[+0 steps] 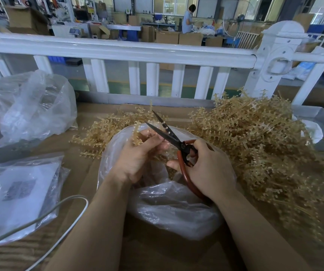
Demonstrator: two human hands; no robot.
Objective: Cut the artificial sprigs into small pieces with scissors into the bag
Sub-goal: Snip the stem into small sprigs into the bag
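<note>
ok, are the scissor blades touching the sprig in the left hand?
Cannot tell. In the head view the open scissors cross just right of the sprig held by the left hand; neither contact nor gap shows plainly.

At frame centre, left hand [137, 155] pinches a sprig [136, 133] over the bag [176, 208]; right hand [206, 169] grips open scissors [169, 135].

Your scissors [172, 138] have dark blades and reddish-brown handles. The sprigs [258, 137] are pale tan with tiny cream tips. The bag [173, 208] is clear, faintly milky plastic; the bench [83, 118] is cardboard-brown; the fence [118, 49] behind it is glossy white.
</note>
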